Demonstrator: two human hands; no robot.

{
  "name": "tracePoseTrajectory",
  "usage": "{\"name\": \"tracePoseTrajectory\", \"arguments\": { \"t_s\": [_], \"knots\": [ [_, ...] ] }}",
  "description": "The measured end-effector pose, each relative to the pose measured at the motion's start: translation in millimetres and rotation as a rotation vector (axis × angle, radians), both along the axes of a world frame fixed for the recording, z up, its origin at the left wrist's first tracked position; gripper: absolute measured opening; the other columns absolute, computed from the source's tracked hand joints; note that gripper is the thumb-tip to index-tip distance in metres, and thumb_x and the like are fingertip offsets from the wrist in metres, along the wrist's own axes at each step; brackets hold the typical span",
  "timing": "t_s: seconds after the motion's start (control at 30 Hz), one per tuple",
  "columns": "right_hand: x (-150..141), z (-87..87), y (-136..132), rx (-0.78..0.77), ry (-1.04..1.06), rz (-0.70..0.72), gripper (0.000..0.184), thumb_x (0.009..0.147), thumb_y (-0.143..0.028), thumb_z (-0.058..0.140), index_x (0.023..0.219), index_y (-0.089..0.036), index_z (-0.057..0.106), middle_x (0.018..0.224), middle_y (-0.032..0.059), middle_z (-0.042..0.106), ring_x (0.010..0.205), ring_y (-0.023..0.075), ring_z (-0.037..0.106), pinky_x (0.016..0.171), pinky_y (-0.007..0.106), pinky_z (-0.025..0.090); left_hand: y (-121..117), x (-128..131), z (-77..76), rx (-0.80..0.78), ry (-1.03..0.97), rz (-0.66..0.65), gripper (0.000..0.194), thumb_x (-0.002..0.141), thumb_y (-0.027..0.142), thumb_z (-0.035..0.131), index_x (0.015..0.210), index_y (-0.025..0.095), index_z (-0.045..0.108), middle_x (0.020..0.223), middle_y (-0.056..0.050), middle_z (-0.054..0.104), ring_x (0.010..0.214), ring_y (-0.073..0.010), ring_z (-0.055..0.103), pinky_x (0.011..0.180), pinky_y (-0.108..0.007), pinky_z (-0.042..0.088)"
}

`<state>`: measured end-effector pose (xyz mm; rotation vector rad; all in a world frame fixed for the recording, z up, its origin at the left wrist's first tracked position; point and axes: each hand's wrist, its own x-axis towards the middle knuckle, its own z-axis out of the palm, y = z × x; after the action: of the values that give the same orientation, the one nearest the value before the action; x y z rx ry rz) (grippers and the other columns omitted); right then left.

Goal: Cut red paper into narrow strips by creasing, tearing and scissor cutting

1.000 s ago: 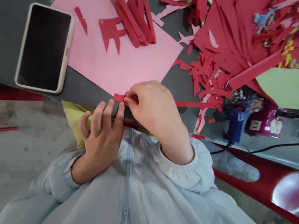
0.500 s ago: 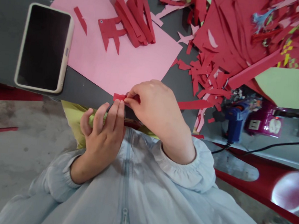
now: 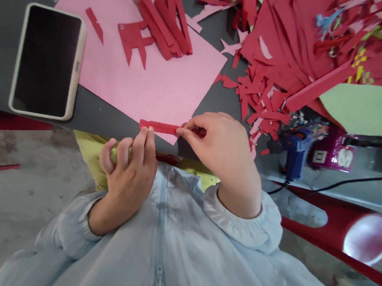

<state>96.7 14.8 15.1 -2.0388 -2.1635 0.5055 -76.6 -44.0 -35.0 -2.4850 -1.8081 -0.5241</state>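
A narrow red paper strip (image 3: 161, 127) lies across the lower tip of a pink paper sheet (image 3: 162, 92), close to the table's near edge. At its left end, my left hand (image 3: 127, 173) holds it with index and middle fingertips pressed on the lower edge; the other fingers are bent and apart, and the thumb is hidden. My right hand (image 3: 225, 150) pinches the strip's right end between thumb and index finger. Higher on the pink sheet are a red cut-out with pointed legs (image 3: 135, 39), a pile of red strips (image 3: 167, 24) and a single red scrap (image 3: 95, 24).
A phone-like device with a dark screen (image 3: 47, 61) lies at the left. Red scraps (image 3: 261, 95) and large red sheets (image 3: 285, 40) cover the right side. A blue glue gun (image 3: 295, 153), its black cord (image 3: 349, 184), a purple box (image 3: 334, 152) and green paper (image 3: 362, 110) are at the right.
My right hand has slid right, away from the left fingertips, uncovering more of the strip between them. The length once trailing right of that hand no longer shows. The whole view has shifted slightly.
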Motion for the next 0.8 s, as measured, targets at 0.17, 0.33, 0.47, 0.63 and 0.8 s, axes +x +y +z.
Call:
{"name": "tracePoseTrajectory", "arguments": {
  "t_s": [0.17,0.33,0.47,0.63,0.8],
  "knots": [
    [-2.3,-1.0,2.2,-0.016,-0.009,-0.010,0.022,0.092,-0.031,0.063,0.076,-0.020,0.073,0.087,0.0071,0.076,0.079,0.0219,0.064,0.077,0.036,0.043,1.8,0.3,1.9,-0.004,-0.014,-0.001,0.058,0.091,0.016,0.055,0.147,0.025,0.046,0.129,-0.008,0.068,0.105,-0.0251,0.062,0.111,-0.053,0.034],
    [-3.1,-1.1,4.0,-0.027,-0.017,0.000,0.020,0.091,-0.030,0.064,0.076,-0.020,0.073,0.086,0.0069,0.076,0.080,0.0226,0.064,0.078,0.036,0.042,2.5,0.2,3.3,-0.010,-0.007,0.005,0.059,0.091,0.015,0.054,0.148,0.025,0.046,0.129,-0.008,0.069,0.101,-0.0233,0.063,0.112,-0.052,0.032],
    [-2.4,-0.3,4.5,-0.039,-0.017,0.010,0.020,0.090,-0.030,0.064,0.075,-0.020,0.072,0.085,0.0074,0.076,0.080,0.0230,0.063,0.077,0.036,0.042,3.0,-0.2,3.4,-0.009,-0.008,0.013,0.059,0.091,0.013,0.051,0.149,0.026,0.045,0.128,-0.008,0.069,0.101,-0.0236,0.063,0.114,-0.054,0.030],
    [-2.0,0.2,4.6,-0.048,-0.003,0.013,0.021,0.092,-0.029,0.063,0.075,-0.021,0.072,0.085,0.0068,0.075,0.081,0.0231,0.062,0.077,0.036,0.042,2.3,1.2,2.5,0.010,0.014,-0.002,0.057,0.091,0.015,0.053,0.145,0.032,0.049,0.129,-0.007,0.068,0.098,-0.0226,0.063,0.112,-0.055,0.032],
    [-1.8,-0.1,4.0,-0.052,0.002,0.007,0.019,0.091,-0.029,0.064,0.076,-0.021,0.072,0.085,0.0070,0.075,0.081,0.0231,0.061,0.076,0.036,0.042,0.4,5.1,0.8,0.039,0.024,0.010,0.050,0.092,0.017,0.058,0.138,0.037,0.054,0.133,-0.003,0.066,0.098,-0.0202,0.062,0.111,-0.053,0.035]
  ]
}}
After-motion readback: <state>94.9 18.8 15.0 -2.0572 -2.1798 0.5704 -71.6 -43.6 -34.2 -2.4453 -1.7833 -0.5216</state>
